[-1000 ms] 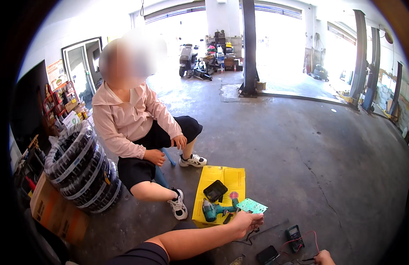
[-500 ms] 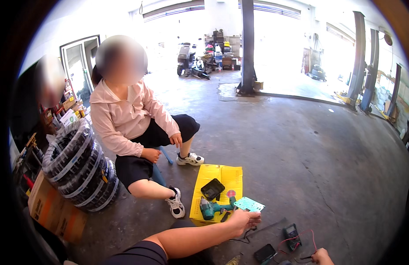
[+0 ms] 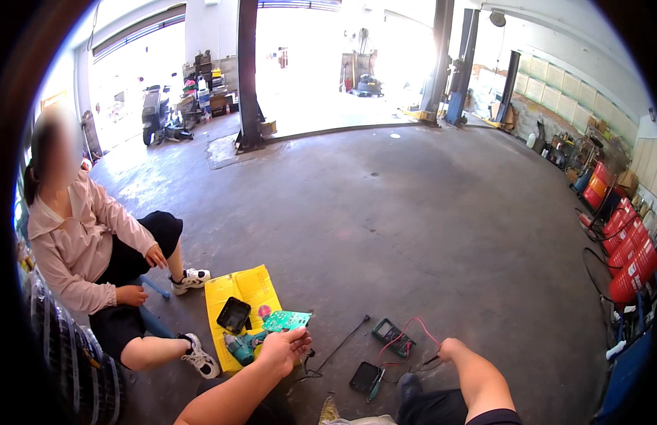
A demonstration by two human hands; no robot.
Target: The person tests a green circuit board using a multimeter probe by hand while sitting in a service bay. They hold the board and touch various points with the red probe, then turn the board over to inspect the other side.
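Note:
My left hand (image 3: 283, 352) pinches a green circuit board (image 3: 286, 321) by its edge, above the yellow cardboard (image 3: 268, 282). On that cardboard lie a teal cordless drill (image 3: 239, 348) and an open black plastic case (image 3: 233, 314). My right hand (image 3: 452, 349) is closed on test probes, with a red lead running from it to the multimeter (image 3: 392, 337) on the floor. One dark probe end (image 3: 430, 360) sticks out below the fingers. Between my feet and the multimeter are a black box-shaped part (image 3: 365, 377) and a teal-handled screwdriver (image 3: 376, 387).
A person in a pink jacket (image 3: 94, 241) sits at the left on a blue stool (image 3: 155, 324), beside stacked wrapped tyres (image 3: 70, 361). A black cable (image 3: 341, 345) crosses the floor near the cardboard. Red drums (image 3: 635, 269) line the right wall. Lift posts (image 3: 249, 78) stand farther back.
My view has swung to the right, so the person and cardboard appear farther left. More of my right arm shows. The circuit board stays in my left hand, the probes in my right.

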